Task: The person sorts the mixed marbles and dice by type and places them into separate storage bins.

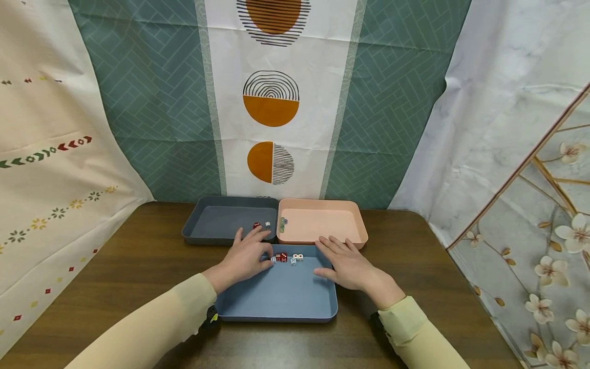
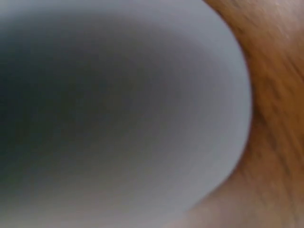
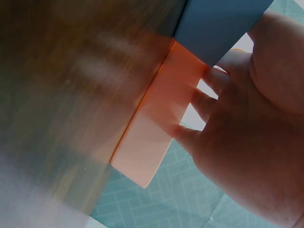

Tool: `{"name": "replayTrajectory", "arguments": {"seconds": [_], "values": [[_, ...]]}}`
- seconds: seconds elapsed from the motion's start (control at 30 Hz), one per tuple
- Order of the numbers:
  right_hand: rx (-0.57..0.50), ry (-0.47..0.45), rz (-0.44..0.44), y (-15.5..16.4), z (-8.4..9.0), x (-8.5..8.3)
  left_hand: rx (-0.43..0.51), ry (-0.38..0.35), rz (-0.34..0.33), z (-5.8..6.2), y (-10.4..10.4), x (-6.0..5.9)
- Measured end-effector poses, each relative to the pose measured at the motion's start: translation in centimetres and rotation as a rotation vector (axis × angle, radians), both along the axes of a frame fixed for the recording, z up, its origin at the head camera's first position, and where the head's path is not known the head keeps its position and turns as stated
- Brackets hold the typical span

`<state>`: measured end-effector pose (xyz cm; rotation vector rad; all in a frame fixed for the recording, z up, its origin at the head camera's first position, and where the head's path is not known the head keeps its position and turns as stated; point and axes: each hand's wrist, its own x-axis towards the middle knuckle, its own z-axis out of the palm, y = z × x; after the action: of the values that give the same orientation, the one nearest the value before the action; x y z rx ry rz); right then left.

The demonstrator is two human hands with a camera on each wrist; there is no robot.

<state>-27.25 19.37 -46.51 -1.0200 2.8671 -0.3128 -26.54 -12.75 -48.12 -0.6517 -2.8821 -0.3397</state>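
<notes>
In the head view, my left hand [image 1: 246,259] reaches over the left rim of the blue tray [image 1: 281,294]. Its thumb and index finger pinch a small white die [image 1: 273,260] near the tray's far edge. Beside that die lie red dice [image 1: 283,257], and farther right are several white dice [image 1: 293,261]. My right hand [image 1: 348,264] is spread with straight fingers, which rest at the near rim of the pink tray [image 1: 322,225]. In the right wrist view, its fingertips [image 3: 183,133] touch that tray's rim. A blurred grey tray wall [image 2: 142,95] fills most of the left wrist view.
Behind the blue tray, a dark grey tray [image 1: 216,220] stands left of the pink one. It holds a red die [image 1: 256,225] and a white die [image 1: 268,224]. Green dice [image 1: 282,225] and a purple die [image 1: 286,221] sit at the pink tray's left side. Cloths hang around the wooden table [image 1: 138,256].
</notes>
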Motion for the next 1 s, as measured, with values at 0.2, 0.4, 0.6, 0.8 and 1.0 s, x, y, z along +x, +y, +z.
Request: {"name": "replayTrajectory", "arguments": {"seconds": [0.2, 0.4, 0.6, 0.8, 1.0], "values": [[0.01, 0.001, -0.003, 0.0, -0.2, -0.1, 0.004, 0.013, -0.005, 0.2, -0.1, 0.2], [0.011, 0.001, -0.008, 0.0, -0.3, 0.0, 0.019, 0.025, 0.006, 0.6, -0.7, 0.4], [0.014, 0.0, -0.013, 0.0, -0.2, 0.0, 0.037, 0.029, 0.02, 1.3, -1.4, 0.6], [0.016, 0.0, -0.013, 0.0, -0.1, 0.1, 0.039, 0.036, 0.039, 2.0, -2.1, 0.7], [0.011, -0.002, -0.011, -0.1, -0.1, 0.1, 0.048, 0.057, 0.042, 2.8, -2.6, 0.7]]}}
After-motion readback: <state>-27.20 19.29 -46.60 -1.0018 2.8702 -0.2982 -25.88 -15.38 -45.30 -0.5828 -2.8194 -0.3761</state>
